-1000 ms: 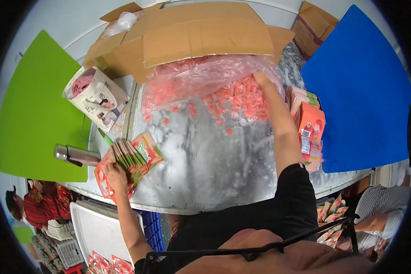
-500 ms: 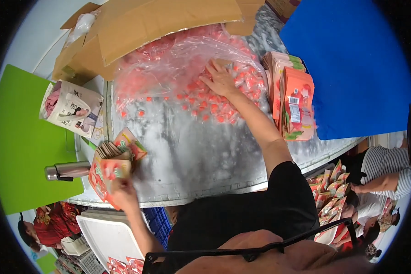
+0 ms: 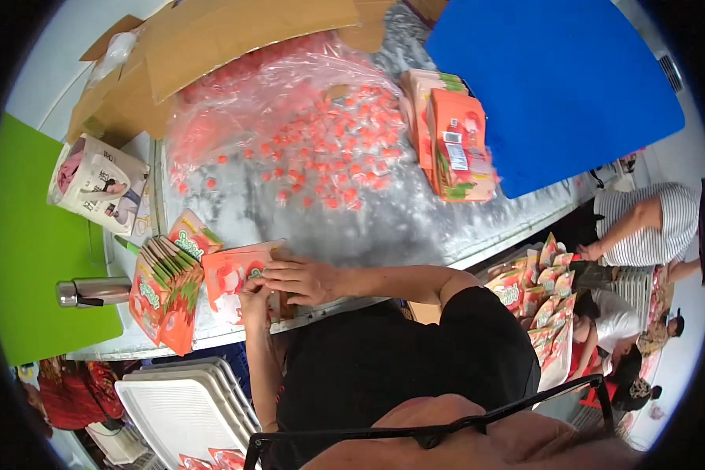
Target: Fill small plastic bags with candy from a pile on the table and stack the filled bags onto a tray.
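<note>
A flat red-and-pink printed pouch [image 3: 225, 282] lies near the table's front edge. My left hand [image 3: 255, 305] is closed on its lower right part, fingertips pinched together. From the right, my right hand [image 3: 309, 282] reaches across the pouch's right end, its fingers stretched out over it; the thumb and palm are hidden. Just left of this pouch stands a fanned bundle of similar pouches [image 3: 163, 291], with another pouch [image 3: 192, 233] behind it. Farther back, many small red-and-clear wrapped pieces [image 3: 329, 149] are spread over the metal table.
Clear plastic sheeting [image 3: 235, 113] and a cardboard box [image 3: 251, 39] lie behind the pieces. Stacked pouches [image 3: 456, 145] stand beside a blue panel [image 3: 556, 94]. At left are a paper bag [image 3: 102, 184] and a steel flask [image 3: 94, 291]. White trays [image 3: 180, 407] sit below; other people work at right.
My right hand has left the loose pieces and come to the pouch at the front edge. My left hand has moved right from the bundle with a pouch. The view has shifted right.
</note>
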The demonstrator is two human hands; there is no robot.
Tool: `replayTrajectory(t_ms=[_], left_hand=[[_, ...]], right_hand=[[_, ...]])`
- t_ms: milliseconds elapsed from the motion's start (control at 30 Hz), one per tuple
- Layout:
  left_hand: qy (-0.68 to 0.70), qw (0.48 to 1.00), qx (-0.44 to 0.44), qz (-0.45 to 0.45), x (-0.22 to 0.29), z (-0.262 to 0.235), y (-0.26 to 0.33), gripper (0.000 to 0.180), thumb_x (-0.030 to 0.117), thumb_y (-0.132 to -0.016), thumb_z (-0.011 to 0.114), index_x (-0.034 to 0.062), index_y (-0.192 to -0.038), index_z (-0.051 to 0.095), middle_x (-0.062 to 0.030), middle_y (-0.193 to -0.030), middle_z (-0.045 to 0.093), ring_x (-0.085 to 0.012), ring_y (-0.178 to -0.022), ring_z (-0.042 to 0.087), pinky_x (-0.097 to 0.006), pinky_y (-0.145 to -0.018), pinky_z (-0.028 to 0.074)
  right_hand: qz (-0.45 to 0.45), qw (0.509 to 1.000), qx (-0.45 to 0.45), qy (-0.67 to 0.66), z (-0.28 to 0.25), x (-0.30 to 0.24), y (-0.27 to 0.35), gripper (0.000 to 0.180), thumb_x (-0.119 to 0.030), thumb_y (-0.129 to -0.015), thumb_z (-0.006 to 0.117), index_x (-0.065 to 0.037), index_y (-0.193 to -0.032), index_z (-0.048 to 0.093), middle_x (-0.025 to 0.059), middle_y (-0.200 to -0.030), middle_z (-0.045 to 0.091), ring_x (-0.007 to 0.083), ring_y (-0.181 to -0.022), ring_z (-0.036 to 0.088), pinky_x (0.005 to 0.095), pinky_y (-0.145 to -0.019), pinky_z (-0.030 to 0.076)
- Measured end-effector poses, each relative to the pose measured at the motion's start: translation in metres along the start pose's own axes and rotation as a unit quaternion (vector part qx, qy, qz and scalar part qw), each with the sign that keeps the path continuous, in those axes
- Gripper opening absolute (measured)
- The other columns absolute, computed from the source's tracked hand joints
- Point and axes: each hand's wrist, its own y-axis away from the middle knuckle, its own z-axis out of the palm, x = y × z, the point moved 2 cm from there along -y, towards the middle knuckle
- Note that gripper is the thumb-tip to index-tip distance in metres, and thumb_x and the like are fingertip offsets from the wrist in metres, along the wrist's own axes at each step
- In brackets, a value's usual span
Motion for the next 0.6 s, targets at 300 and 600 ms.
replayTrajectory(t_ms=[300,600], left_hand=[[0.143,0.989,-0.027,0.006,0.008,0.001,0.012,0.013,0.010,-0.091,0.068,0.0052,-0.079,0.063,-0.0031,-0.072,0.064,-0.0094,-0.063,0.057,-0.024,-0.059,0.048],[-0.329,0.887,0.083,0.312,0.075,0.045,0.044,0.018,0.003,-0.082,0.074,-0.0009,-0.072,0.060,-0.0035,-0.063,0.059,-0.0111,-0.055,0.051,-0.026,-0.054,0.043]], right_hand=[[-0.020,0.982,0.029,0.184,0.007,-0.003,0.014,0.043,-0.020,-0.080,0.066,-0.006,-0.121,0.060,0.0092,-0.127,0.057,0.0246,-0.123,0.050,0.0468,-0.104,0.038],[-0.133,0.957,0.124,0.225,0.004,-0.038,-0.017,0.025,-0.018,-0.082,0.056,-0.004,-0.100,0.066,0.0104,-0.113,0.065,0.0228,-0.113,0.058,0.0369,-0.096,0.045]])
